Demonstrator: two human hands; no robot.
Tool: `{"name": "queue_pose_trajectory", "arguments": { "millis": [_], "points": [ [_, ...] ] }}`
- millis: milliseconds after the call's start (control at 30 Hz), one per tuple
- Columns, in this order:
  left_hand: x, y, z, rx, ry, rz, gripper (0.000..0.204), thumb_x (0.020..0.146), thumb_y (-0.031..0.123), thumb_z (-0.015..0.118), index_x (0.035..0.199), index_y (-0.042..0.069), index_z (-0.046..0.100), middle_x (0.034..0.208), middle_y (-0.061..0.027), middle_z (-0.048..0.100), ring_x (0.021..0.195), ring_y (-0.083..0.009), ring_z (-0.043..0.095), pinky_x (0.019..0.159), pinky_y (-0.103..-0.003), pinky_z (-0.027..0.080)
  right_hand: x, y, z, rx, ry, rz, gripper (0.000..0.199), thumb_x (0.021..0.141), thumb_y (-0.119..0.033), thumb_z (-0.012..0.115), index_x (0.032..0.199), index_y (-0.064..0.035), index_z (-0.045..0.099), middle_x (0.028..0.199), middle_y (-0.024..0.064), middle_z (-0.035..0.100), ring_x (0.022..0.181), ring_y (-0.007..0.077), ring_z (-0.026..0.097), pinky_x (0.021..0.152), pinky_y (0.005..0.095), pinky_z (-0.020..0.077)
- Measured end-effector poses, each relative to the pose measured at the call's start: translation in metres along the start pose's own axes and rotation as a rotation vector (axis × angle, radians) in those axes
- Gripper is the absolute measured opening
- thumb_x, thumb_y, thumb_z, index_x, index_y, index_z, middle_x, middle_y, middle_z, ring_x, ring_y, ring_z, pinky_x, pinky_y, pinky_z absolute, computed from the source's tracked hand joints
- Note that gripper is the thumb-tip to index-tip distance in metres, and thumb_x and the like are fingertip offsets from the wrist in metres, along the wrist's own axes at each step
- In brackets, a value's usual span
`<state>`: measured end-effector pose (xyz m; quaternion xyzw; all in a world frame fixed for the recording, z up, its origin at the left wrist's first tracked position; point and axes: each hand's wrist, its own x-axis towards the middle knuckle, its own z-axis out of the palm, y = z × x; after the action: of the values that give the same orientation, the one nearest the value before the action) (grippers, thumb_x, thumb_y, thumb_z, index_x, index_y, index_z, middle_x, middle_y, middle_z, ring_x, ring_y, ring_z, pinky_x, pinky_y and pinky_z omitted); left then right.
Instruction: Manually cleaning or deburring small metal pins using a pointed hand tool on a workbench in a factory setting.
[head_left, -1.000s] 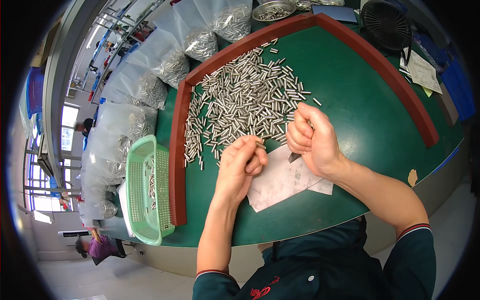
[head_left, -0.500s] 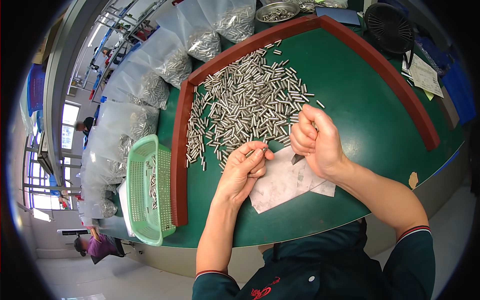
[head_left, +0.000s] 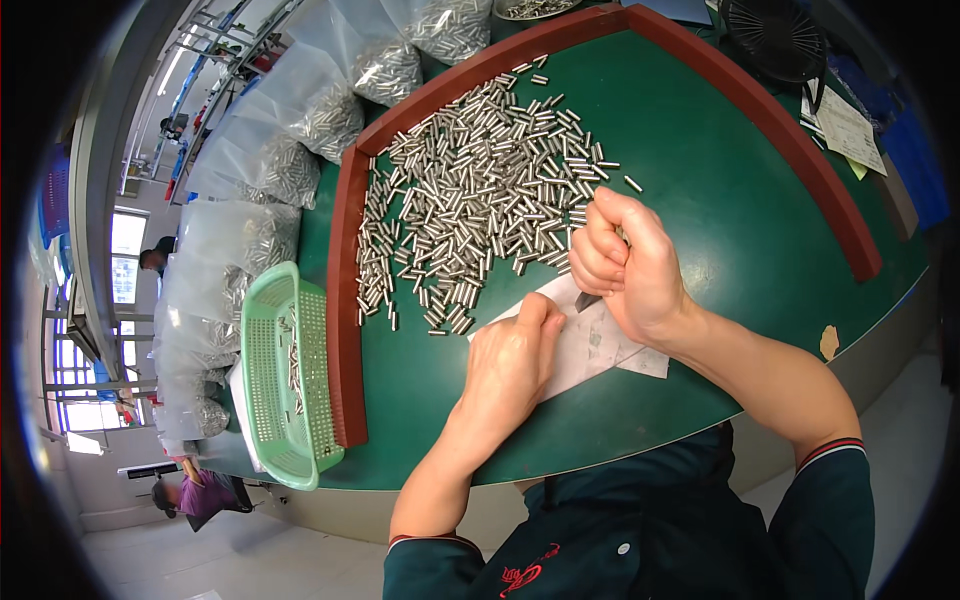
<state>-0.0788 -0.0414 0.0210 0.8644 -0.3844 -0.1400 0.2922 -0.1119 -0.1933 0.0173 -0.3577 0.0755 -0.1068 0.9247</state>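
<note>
Many short metal pins [head_left: 490, 170] lie heaped on the green table [head_left: 720, 170]. Just below the heap, my left hand [head_left: 510, 355] is closed with its back turned up, hiding what its fingers hold, if anything. My right hand [head_left: 635, 270] is clenched to its right, beside the pins. Out of its lower side sticks the dark tip of a flat, blade-like tool [head_left: 588, 300]; the rest is inside the fist. A smudged white paper sheet [head_left: 590, 350] lies under both hands.
A reddish-brown raised border [head_left: 348, 300] bounds the work area. Left of it stands a green plastic basket [head_left: 262, 400] with some pins. Clear bags of pins [head_left: 330, 120] line the left and far side. A black fan [head_left: 775, 40] and papers [head_left: 850, 130] are far right.
My left hand has rolled over, from fingertips pinched near the pins to knuckles up, and moved right toward my right hand. The view has shifted slightly.
</note>
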Motion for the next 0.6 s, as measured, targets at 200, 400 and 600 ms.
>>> {"name": "queue_pose_trajectory", "arguments": {
  "millis": [200,400,600],
  "points": [
    [-0.002,-0.005,-0.009,0.041,-0.007,0.037,0.01,0.081,0.008,0.053,0.082,0.002,0.046,0.055,-0.0176,0.053,0.052,-0.0347,0.053,0.047,-0.041,0.04,-0.011,0.002,0.008,-0.038,-0.092,-0.082,0.043,0.09,-0.024,0.03,0.05,-0.0123,0.026,0.041,-0.0021,0.024,0.039,0.0083,0.017,0.04,0.0248,0.0172],
    [-0.005,-0.009,-0.009,0.06,-0.02,0.056,0.011,0.08,0.006,0.057,0.079,0.001,0.047,0.05,-0.0123,0.05,0.043,-0.0275,0.049,0.043,-0.034,0.037,-0.012,0.009,0.008,-0.019,-0.068,-0.043,0.042,0.09,-0.023,0.03,0.05,-0.0122,0.026,0.041,-0.0022,0.024,0.039,0.008,0.018,0.04,0.0246,0.0175],
    [-0.006,-0.008,-0.007,0.076,-0.013,0.054,0.013,0.079,0.006,0.058,0.078,0.001,0.047,0.05,-0.0123,0.05,0.043,-0.028,0.05,0.043,-0.034,0.038,-0.012,0.014,0.009,-0.005,-0.053,-0.04,0.042,0.09,-0.024,0.03,0.049,-0.0127,0.026,0.041,-0.0026,0.024,0.039,0.0079,0.017,0.04,0.0244,0.0177]
  ]
}}
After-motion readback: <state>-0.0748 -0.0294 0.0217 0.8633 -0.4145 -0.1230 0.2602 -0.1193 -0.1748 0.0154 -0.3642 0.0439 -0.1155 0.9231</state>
